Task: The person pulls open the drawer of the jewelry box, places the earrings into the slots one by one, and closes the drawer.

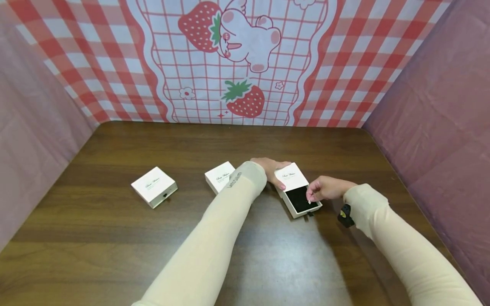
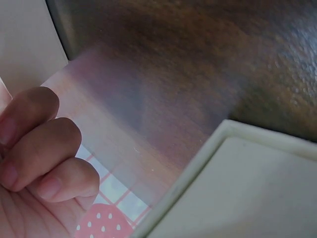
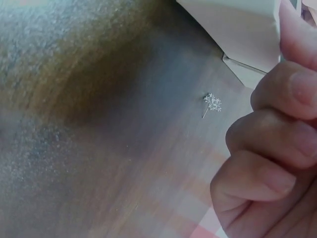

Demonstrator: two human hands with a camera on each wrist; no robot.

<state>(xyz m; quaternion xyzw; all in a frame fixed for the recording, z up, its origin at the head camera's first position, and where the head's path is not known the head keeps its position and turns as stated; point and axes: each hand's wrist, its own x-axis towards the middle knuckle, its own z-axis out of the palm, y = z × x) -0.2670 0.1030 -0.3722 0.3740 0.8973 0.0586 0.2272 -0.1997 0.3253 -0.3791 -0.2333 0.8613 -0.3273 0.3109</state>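
Observation:
My left hand (image 1: 269, 170) grips the white sleeve (image 1: 292, 176) of a small drawer-type gift box, thumb on its near left side and fingers at the far edge. The drawer is pulled out toward me, showing a black foam insert (image 1: 297, 199). Over the foam, my right hand (image 1: 325, 189) pinches what looks like a small earring (image 1: 309, 202), a tiny bright speck in the head view. In the right wrist view, a silvery stud earring (image 3: 212, 102) with a flower-like cluster and thin pin appears against the wooden table, beside the curled fingers (image 3: 252, 183).
Two similar white boxes stand to the left: a closed one (image 1: 155, 186) farther off and another (image 1: 220, 176) partly hidden by the left sleeve. A black tab (image 1: 310, 214) sticks out at the drawer's front. A red-checked cloth (image 1: 344, 85) hangs behind the wooden table (image 1: 95, 238).

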